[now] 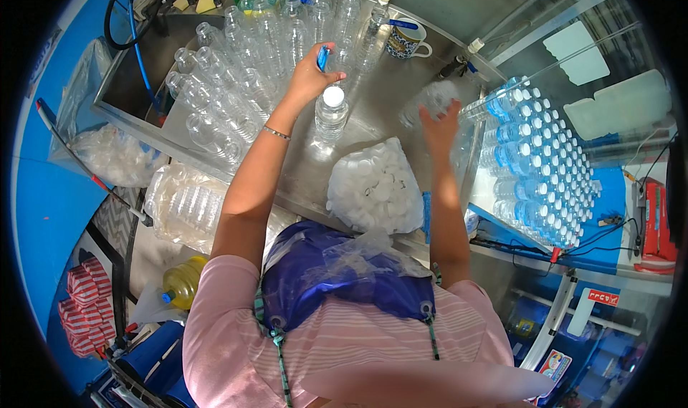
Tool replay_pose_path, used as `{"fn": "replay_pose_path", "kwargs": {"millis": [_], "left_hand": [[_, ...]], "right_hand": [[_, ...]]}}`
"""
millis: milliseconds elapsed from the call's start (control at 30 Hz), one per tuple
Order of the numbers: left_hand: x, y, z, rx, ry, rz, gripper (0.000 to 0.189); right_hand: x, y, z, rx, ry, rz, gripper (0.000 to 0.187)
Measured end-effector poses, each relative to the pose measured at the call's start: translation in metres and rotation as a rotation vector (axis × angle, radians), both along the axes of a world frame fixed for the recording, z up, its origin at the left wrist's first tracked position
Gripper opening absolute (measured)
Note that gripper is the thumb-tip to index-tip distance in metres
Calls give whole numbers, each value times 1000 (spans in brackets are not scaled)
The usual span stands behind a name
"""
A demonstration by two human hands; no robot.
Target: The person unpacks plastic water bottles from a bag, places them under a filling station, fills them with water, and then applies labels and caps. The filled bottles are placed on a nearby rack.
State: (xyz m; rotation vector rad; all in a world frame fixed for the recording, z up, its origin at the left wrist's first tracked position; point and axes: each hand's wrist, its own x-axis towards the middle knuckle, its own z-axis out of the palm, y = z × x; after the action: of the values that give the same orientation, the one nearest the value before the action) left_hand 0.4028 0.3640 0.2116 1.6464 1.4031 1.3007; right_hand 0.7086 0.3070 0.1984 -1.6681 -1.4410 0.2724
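Observation:
My left hand (pixel 314 77) is raised over the steel counter, its fingers around a blue tap handle (pixel 322 57). Just below it stands a clear plastic bottle (pixel 330 120) with a white cap. My right hand (pixel 442 126) is farther right, fingers curled at a blurred clear plastic bottle (pixel 427 104); blur hides how firmly it is gripped. Between my forearms a clear bag of white bottle caps (pixel 379 187) rests near the counter's front. Another clear bottle (pixel 371 45) stands under a tap with a blue handle (pixel 403 24).
Uncapped clear bottles (pixel 231 80) crowd the counter's left side beside a sink (pixel 142 59). A patterned mug (pixel 406 42) stands at the back. Rows of capped bottles (pixel 537 161) with blue labels fill the right side. A blue apron (pixel 349 271) bulges before me.

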Motion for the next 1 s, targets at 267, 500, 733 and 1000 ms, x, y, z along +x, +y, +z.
{"fn": "replay_pose_path", "kwargs": {"millis": [267, 500, 733, 1000], "left_hand": [[-1, -8, 7, -73, 11, 23, 70], [-2, -5, -4, 36, -39, 12, 72], [-36, -49, -18, -52, -55, -103, 67], [6, -104, -51, -85, -114, -94, 74]], "right_hand": [[-65, 32, 23, 143, -35, 91, 85], [-122, 104, 85, 634, -364, 304, 85], [-150, 139, 104, -179, -405, 225, 87], [-93, -29, 148, 32, -197, 377, 82]]}}
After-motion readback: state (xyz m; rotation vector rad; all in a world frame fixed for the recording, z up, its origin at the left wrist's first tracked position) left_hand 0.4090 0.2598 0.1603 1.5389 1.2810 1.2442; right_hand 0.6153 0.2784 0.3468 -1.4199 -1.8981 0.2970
